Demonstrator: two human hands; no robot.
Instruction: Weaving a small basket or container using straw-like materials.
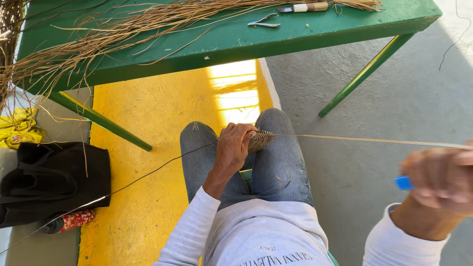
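green table (236,37), yellow floor (148,148) — grey concrete (394,98)

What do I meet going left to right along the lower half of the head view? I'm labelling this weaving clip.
Crumpled yellow cloth → black fabric bag → left hand → small round woven coil → long pale straw strand → small blue tool → blurred right hand.

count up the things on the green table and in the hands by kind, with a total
On the green table:
bundle of dry straw fibres: 1
small metal snips: 1
wrapped-handle knife: 1
In the left hand:
small woven coil: 1
In the right hand:
long fibre strand: 1
blue tool: 1
Total: 6
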